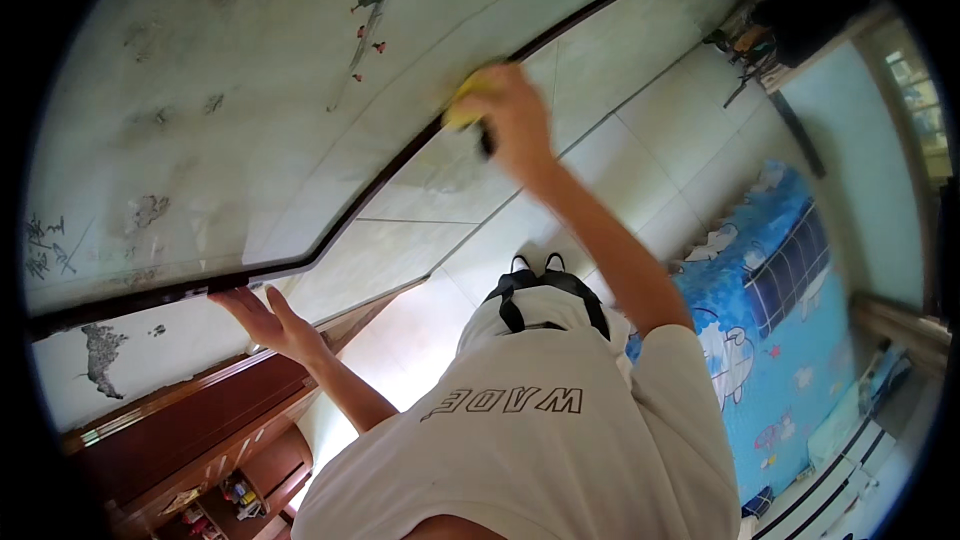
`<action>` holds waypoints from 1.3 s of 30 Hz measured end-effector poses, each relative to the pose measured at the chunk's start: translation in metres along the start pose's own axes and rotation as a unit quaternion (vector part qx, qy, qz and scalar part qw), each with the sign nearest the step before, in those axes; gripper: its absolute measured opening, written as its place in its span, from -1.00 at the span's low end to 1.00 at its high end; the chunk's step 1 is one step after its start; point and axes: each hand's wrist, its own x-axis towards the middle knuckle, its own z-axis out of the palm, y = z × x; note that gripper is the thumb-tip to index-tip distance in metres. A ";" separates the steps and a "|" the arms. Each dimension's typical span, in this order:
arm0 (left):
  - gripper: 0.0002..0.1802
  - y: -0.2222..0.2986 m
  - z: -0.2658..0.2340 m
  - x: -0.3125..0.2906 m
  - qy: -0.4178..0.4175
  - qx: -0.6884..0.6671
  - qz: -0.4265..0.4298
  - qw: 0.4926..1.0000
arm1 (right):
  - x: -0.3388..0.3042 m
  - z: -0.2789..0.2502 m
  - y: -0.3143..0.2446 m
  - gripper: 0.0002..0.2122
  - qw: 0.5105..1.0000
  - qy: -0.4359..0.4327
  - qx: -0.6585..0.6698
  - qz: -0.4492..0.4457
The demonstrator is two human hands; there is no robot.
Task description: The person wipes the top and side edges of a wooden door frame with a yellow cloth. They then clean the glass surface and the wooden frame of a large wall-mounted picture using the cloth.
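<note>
A large pale picture panel (240,160) with painted red blossoms and a dark frame (395,165) fills the upper left. My right hand (515,125), blurred by motion, grips a yellow sponge (463,108) against the frame's edge on the right. A small dark part shows under that hand; I cannot make out what it is. At the frame's lower edge, my left hand (268,322) has its fingers stretched out and touching the dark rim from beneath. It holds nothing that I can see.
Below the left hand stands a reddish-brown wooden cabinet (200,420) with small items on its shelves. A bed with blue patterned bedding (780,340) lies to the right. Pale tiles (640,155) cover the floor. Dark objects (810,20) are piled at the upper right.
</note>
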 end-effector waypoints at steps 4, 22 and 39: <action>-0.19 0.004 0.008 0.000 0.015 -0.027 0.001 1.000 | 0.045 -0.071 0.097 -0.72 0.978 0.160 -0.130 0.027; -0.04 -0.014 0.023 0.009 0.057 0.002 -0.025 0.998 | 0.071 -0.116 0.147 -0.66 0.981 0.181 -0.032 0.067; -0.09 0.101 0.099 0.024 0.143 0.335 0.133 0.922 | 0.055 -0.083 0.121 -0.63 0.972 0.226 0.030 0.059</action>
